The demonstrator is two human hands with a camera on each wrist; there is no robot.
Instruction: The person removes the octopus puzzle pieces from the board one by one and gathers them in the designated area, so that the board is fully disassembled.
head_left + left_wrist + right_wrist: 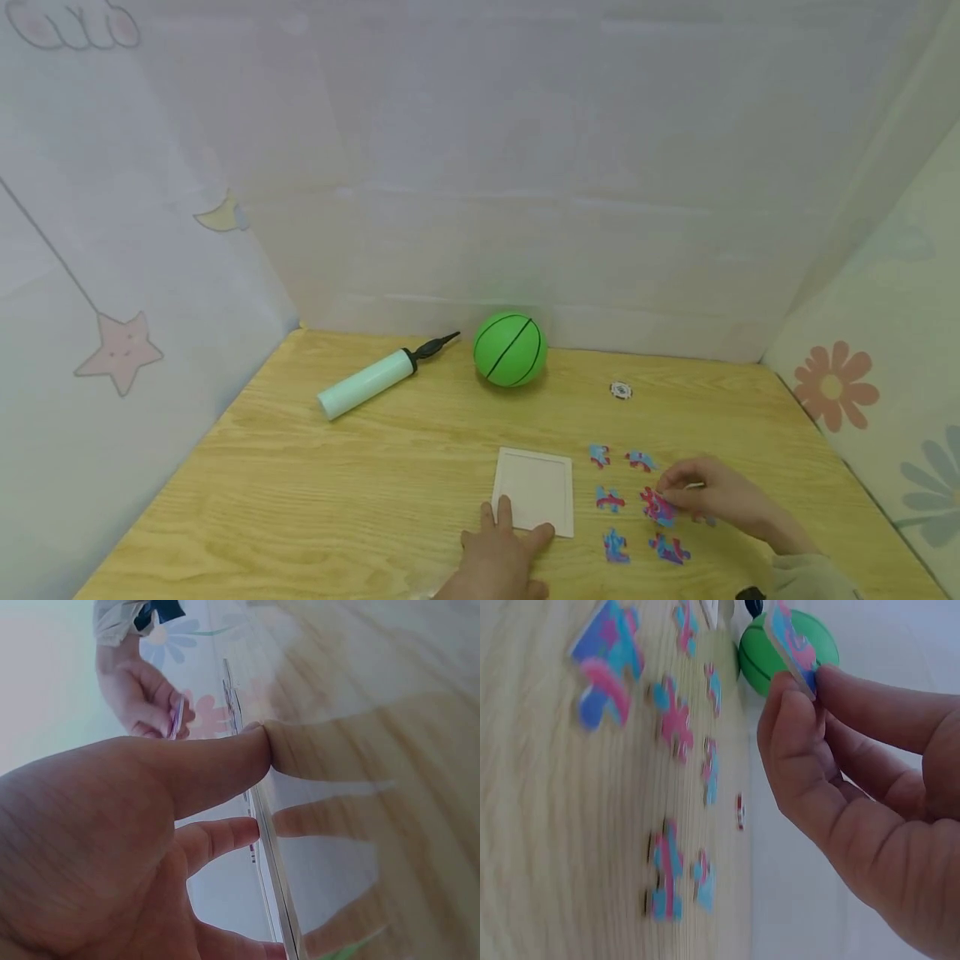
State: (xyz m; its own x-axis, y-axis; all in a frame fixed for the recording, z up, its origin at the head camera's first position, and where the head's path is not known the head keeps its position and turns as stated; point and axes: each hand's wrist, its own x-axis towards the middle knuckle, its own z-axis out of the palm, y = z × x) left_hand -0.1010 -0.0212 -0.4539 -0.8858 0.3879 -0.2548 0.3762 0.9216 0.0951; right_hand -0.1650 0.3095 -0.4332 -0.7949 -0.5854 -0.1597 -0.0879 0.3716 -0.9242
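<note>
A square white puzzle tray (534, 487) with a raised rim lies on the table in the head view. My left hand (497, 554) rests its spread fingertips along the tray's near edge; in the left wrist view the thumb (217, 769) touches it from the side. To the right, my right hand (712, 496) pinches a pink and blue jigsaw piece (793, 646) between thumb and fingers, raised off the table. Several loose pieces lie around it, among them a blue one (616, 546) and a pink-blue one (669, 548). One piece (705, 520) is partly hidden below the right hand.
Farther back stand a green ball (510, 350) with black lines and, to its left, a mint hand pump (367, 385) with a black nozzle. A round black-and-white chip (621, 390) lies at the back right. Printed cloth walls surround the wooden table (300, 500).
</note>
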